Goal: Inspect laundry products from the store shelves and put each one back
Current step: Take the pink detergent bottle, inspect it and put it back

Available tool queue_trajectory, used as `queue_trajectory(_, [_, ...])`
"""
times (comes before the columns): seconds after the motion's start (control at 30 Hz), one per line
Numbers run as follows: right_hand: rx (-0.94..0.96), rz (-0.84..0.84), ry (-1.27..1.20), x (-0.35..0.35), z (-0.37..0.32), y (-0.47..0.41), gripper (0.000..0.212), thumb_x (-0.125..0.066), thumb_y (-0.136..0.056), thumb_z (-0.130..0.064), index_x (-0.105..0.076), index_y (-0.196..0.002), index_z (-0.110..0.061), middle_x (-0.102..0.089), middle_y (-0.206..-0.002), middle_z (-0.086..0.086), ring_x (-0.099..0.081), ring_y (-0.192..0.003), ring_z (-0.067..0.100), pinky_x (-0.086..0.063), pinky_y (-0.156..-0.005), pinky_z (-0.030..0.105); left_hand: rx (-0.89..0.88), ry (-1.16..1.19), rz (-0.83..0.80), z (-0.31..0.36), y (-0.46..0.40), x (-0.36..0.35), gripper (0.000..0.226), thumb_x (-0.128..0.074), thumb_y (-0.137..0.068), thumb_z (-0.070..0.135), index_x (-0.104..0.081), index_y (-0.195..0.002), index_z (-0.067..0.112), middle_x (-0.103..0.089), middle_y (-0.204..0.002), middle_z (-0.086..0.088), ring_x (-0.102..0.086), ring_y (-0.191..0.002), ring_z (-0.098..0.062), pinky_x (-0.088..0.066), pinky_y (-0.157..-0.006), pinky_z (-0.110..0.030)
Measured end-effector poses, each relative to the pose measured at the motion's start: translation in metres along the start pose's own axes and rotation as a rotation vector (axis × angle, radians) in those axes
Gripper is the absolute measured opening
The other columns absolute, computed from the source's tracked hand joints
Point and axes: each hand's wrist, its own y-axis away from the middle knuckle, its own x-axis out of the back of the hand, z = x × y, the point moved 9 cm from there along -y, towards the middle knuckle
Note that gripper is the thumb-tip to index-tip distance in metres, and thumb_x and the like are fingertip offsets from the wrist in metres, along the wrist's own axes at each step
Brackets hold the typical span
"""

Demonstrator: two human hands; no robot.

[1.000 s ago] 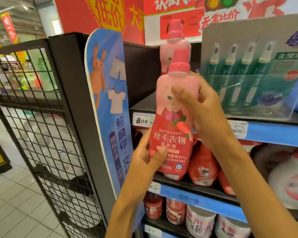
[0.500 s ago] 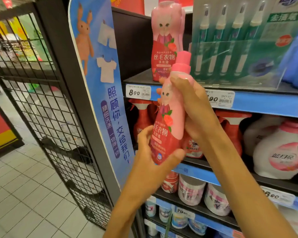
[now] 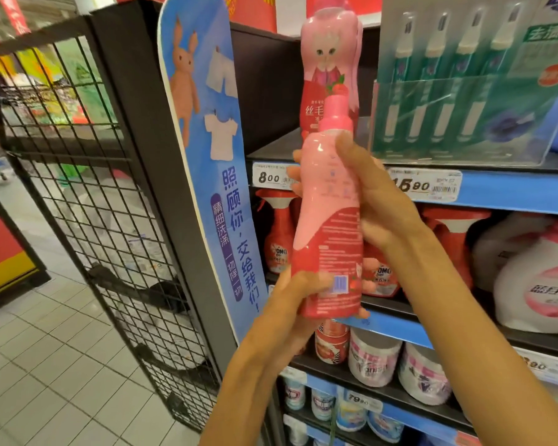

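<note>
**Inspector A:** Turned about since the earlier frames, the slim pink plastic bottle with the red lower label (image 3: pixel 327 220) showed its back panel of fine print and barcode to the head camera, where its front with the large characters had faced us before.

**Inspector B:** And the grip?

**A:** Two hands on it. The right hand (image 3: pixel 372 201) was wrapped round the upper body below the pink cap, thumb on the near face and fingertips curled round the far side. The left hand (image 3: pixel 290 300) cupped the base, thumb pressed over the label near the barcode. The bottle stood nearly upright in the air, in front of the blue-edged shelving (image 3: pixel 512 194) and clear of every shelf.

**B:** Step in hand?

**A:** I judged it the inspection itself, reading the back. Return was not yet done. The next move would call for lifting it to the top shelf and standing it beside its twin, base down, without knocking that one.

**B:** Counts?

**A:** One held bottle. One matching pink cat-printed bottle (image 3: pixel 331 69) on the top shelf, above the 8.00 price tag (image 3: pixel 269 178). Four green-and-white stain pens (image 3: pixel 445 82) in a clear display case. At least two red spray bottles (image 3: pixel 276 233) below; others were hidden. One white detergent jug (image 3: pixel 538 278) in plain view.
</note>
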Motion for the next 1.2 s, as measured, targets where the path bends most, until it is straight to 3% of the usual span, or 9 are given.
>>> queue_trajectory(0.1, [0.076,0.093,0.12,0.008,-0.003,0.0,0.037,-0.063,-0.08,-0.032,-0.063,-0.107,-0.007,-0.073,-0.091,0.011,-0.07,-0.08,0.023,-0.058,-0.067,0.033,0.037,-0.142,0.122,0.004,0.0,0.025,0.047,-0.066,-0.081,0.035,-0.058,-0.12,0.011,-0.07,-0.11,-0.011,-0.069,-0.096,-0.021,-0.057,-0.082,-0.033])
queue_trajectory(0.27, [0.154,0.213,0.297,0.004,-0.009,0.002,0.041,-0.067,-0.08,-0.028,-0.061,-0.112,-0.002,-0.069,-0.091,0.014,-0.069,-0.078,0.022,-0.056,-0.065,0.031,-0.05,-0.305,0.272,0.016,-0.001,0.047,0.059,-0.056,-0.08,0.061,-0.061,-0.119,0.018,-0.073,-0.107,-0.003,-0.07,-0.098,-0.018,-0.056,-0.081,-0.024])
queue_trajectory(0.47, [-0.056,0.025,0.098,-0.007,0.01,-0.002,0.034,-0.053,-0.09,-0.032,-0.059,-0.116,-0.011,-0.066,-0.114,0.015,-0.065,-0.106,0.03,-0.056,-0.088,0.041,-0.084,-0.21,0.317,0.01,-0.005,0.053,0.046,-0.048,-0.08,0.066,-0.074,-0.094,0.031,-0.075,-0.098,-0.005,-0.072,-0.091,-0.02,-0.058,-0.078,-0.028])
queue_trajectory(0.6, [-0.109,0.025,-0.067,-0.005,0.024,-0.004,0.04,-0.055,-0.085,-0.023,-0.055,-0.121,-0.007,-0.068,-0.1,0.013,-0.066,-0.088,0.025,-0.057,-0.079,0.037,-0.024,-0.174,0.305,-0.001,-0.007,0.052,0.043,-0.044,-0.083,0.059,-0.074,-0.094,0.031,-0.075,-0.098,-0.003,-0.072,-0.091,-0.017,-0.058,-0.076,-0.025])
queue_trajectory(0.67, [-0.08,0.043,-0.047,-0.003,0.021,-0.005,0.039,-0.055,-0.08,-0.02,-0.057,-0.116,-0.007,-0.068,-0.092,0.009,-0.064,-0.08,0.021,-0.056,-0.072,0.033,-0.039,-0.271,0.339,0.004,-0.008,0.053,0.054,-0.042,-0.077,0.064,-0.069,-0.1,0.023,-0.076,-0.091,0.004,-0.072,-0.084,-0.01,-0.056,-0.071,-0.018])
queue_trajectory(0.77, [0.031,0.082,0.143,-0.003,0.009,-0.005,0.033,-0.058,-0.08,-0.019,-0.061,-0.112,-0.011,-0.067,-0.095,0.009,-0.065,-0.081,0.018,-0.058,-0.072,0.031,-0.166,-0.408,0.415,0.021,-0.003,0.054,0.053,-0.046,-0.073,0.074,-0.05,-0.109,0.035,-0.069,-0.084,0.029,-0.067,-0.077,0.008,-0.048,-0.059,-0.005])
queue_trajectory(0.93, [0.148,0.152,0.405,-0.008,-0.003,-0.001,0.03,-0.068,-0.078,-0.035,-0.06,-0.104,-0.023,-0.065,-0.093,0.003,-0.065,-0.083,0.014,-0.057,-0.071,0.027,-0.19,-0.653,0.359,0.013,0.0,0.032,0.098,-0.074,-0.057,0.062,-0.022,-0.139,0.046,-0.053,-0.117,0.03,-0.057,-0.106,0.008,-0.051,-0.079,-0.012])
queue_trajectory(1.03, [0.115,0.052,0.375,-0.014,-0.005,-0.001,0.028,-0.068,-0.076,-0.044,-0.062,-0.098,-0.028,-0.062,-0.083,-0.003,-0.061,-0.079,0.013,-0.055,-0.068,0.025,-0.231,-0.579,0.341,0.015,0.0,0.032,0.08,-0.073,-0.064,0.044,-0.036,-0.135,0.038,-0.06,-0.108,0.023,-0.062,-0.099,0.002,-0.051,-0.076,-0.014])
queue_trajectory(1.2, [0.033,-0.07,0.235,-0.015,-0.003,-0.002,0.04,-0.06,-0.086,-0.042,-0.058,-0.115,-0.014,-0.069,-0.093,0.0,-0.068,-0.088,0.017,-0.056,-0.084,0.033,-0.087,-0.319,0.125,0.008,0.007,0.033,0.044,-0.071,-0.06,0.033,-0.063,-0.104,0.032,-0.073,-0.094,0.004,-0.068,-0.084,-0.013,-0.056,-0.072,-0.025])
